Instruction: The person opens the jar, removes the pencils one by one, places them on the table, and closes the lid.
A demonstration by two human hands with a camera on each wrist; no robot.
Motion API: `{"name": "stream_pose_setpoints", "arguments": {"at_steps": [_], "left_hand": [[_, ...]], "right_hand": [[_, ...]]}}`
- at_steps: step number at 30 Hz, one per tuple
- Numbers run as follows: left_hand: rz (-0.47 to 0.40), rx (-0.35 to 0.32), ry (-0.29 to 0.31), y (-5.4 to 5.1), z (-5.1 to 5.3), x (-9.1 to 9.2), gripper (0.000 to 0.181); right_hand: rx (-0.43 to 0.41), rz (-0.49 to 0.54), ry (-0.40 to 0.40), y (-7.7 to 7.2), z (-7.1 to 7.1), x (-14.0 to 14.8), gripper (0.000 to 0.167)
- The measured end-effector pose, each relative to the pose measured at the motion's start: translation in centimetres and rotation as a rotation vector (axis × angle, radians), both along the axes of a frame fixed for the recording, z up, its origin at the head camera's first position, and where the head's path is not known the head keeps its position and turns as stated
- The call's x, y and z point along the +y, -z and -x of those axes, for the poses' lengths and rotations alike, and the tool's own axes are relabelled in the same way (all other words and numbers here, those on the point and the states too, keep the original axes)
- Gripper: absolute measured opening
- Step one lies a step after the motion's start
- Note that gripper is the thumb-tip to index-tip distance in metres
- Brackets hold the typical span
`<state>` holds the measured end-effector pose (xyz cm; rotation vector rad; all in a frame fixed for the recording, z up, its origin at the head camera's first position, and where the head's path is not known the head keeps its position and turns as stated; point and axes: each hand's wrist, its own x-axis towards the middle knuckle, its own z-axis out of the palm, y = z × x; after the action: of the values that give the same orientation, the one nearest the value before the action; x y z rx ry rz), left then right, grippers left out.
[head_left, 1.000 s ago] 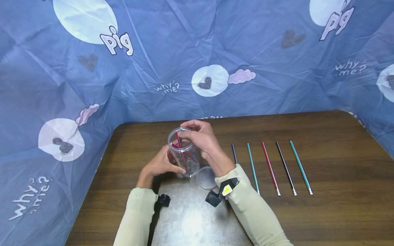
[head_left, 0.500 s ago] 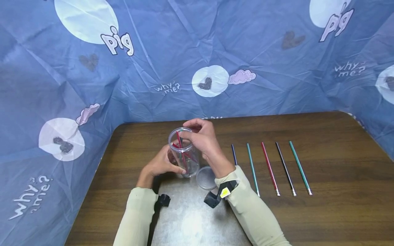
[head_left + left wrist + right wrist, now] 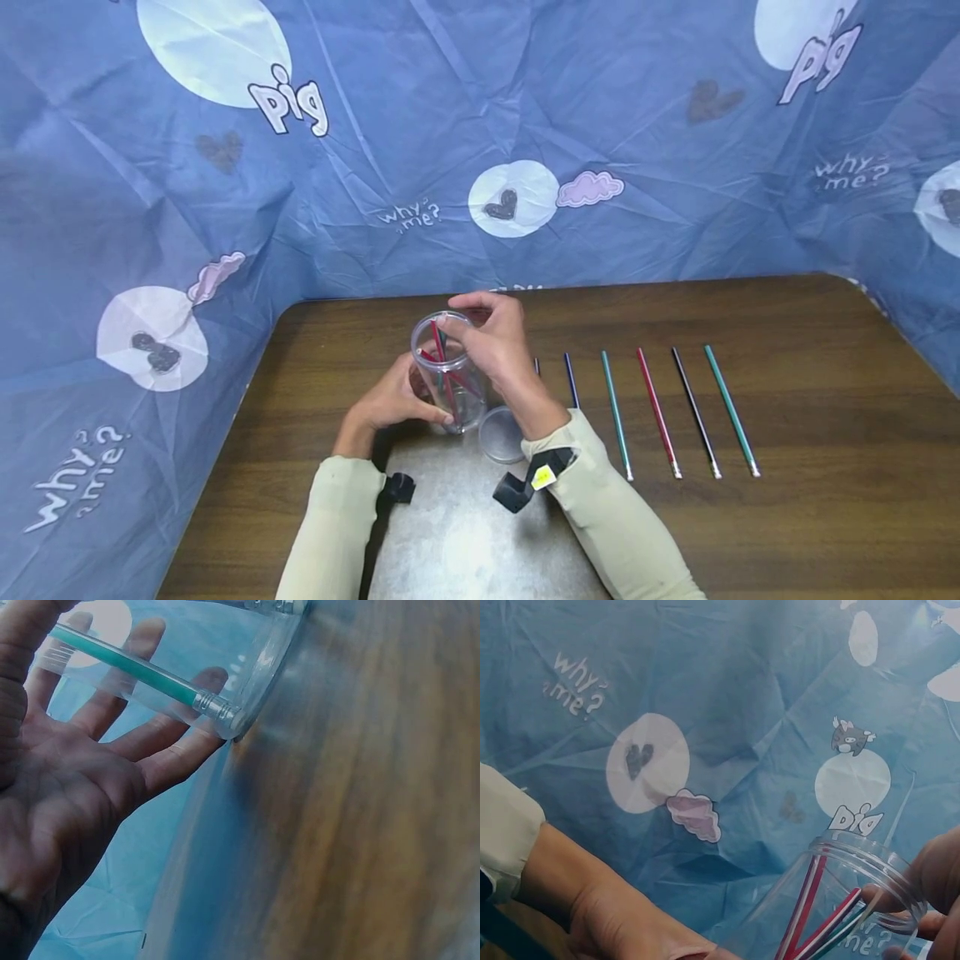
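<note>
My left hand [image 3: 397, 396] grips the lower side of a clear, wide-mouthed plastic jar [image 3: 467, 404], its thumb lying across the near side. Inside lean red pencils [image 3: 450, 392] and a teal pencil [image 3: 142, 670], whose eraser end rests at the jar's bottom in the left wrist view. My right hand [image 3: 498, 337] is at the jar's mouth. Its thumb is at the upper ends of the pencils, while the other fingers bend beyond the far rim. Whether it pinches a pencil or the rim is unclear. A round clear lid [image 3: 500, 435] lies beside the jar.
Several pencils lie in a row right of the hands, including a blue pencil [image 3: 572, 379], a red pencil [image 3: 660, 412] and a black pencil [image 3: 696, 412]. A grey sheet-like surface [image 3: 465, 533] covers the near part of the brown table [image 3: 840, 400]. Blue printed cloth [image 3: 420, 133] hangs behind.
My right hand and wrist have shifted very slightly, and the end of another dark pencil now shows beside the wrist. The left hand and the jar stay almost where they were.
</note>
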<state>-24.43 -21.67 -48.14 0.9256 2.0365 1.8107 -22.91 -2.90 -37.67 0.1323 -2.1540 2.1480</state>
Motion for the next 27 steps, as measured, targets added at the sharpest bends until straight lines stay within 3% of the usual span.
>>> {"name": "stream_pose_setpoints", "arguments": {"at_steps": [5,11,15,19,22,27], "left_hand": [[0.009,-0.013,-0.008,0.0,0.0,-0.1,0.086],[0.02,0.015,-0.009,0.0,0.0,-0.2,0.09],[0.006,0.018,0.001,0.1,0.0,-0.1,0.09],[0.0,0.014,0.002,0.0,0.0,-0.1,0.086],[0.001,0.012,0.004,0.1,-0.1,-0.2,0.081],[0.001,-0.003,0.015,0.1,-0.2,-0.3,0.074]], "right_hand": [[0.026,-0.019,0.011,0.0,0.1,0.0,0.021],[0.082,-0.12,0.052,0.0,-0.1,0.0,0.022],[0.086,-0.105,0.028,0.0,-0.1,0.0,0.024],[0.128,-0.122,-0.051,-0.2,-0.2,0.1,0.026],[0.145,-0.128,-0.172,-0.3,-0.2,0.4,0.027],[0.024,-0.118,-0.4,-0.6,-0.2,1.2,0.023]]}}
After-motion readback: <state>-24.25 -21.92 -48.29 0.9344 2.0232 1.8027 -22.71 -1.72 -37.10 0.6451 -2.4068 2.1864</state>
